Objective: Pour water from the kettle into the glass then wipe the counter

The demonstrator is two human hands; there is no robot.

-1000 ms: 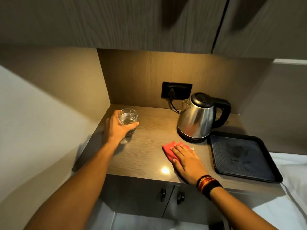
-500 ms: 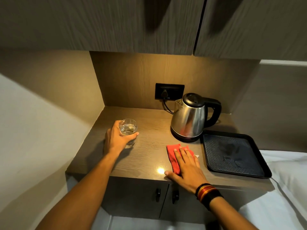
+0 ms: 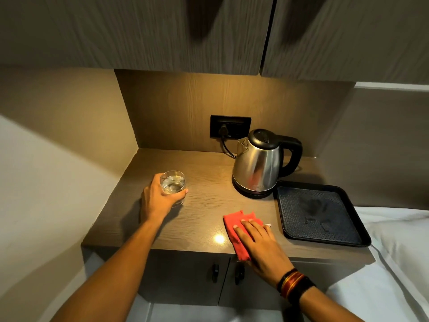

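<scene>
L hand (image 3: 157, 201) wrapped round the glass (image 3: 173, 187), fingers curled on its far side, thumb on the near side; glass upright w/ water in it, base on the counter (image 3: 204, 205) at approx 9 o'clock from counter centre. R hand (image 3: 260, 245) lies flat & open, palm down, fingers spread a little, pressing the cloth (image 3: 236, 231) onto the counter near the front edge, approx 5 o'clock; not gripping it. Cloth is red, folded; its near end hangs slightly over the edge. Bangles (image 3: 293, 283) on R wrist. Kettle (image 3: 257, 168) stands upright on its base at 1 o'clock from the cloth, lid shut, handle pointing to 3 o'clock, spout to 9; not touched by either hand. Cord runs from behind it to the socket (image 3: 230, 126) on the back wall at 12. Tray (image 3: 325, 240), black, just beside the kettle base at 3 o'clock of the cloth, its right corner past the counter edge. Cupboard doors above; two dark knobs (image 3: 215, 270) below the front edge.
</scene>
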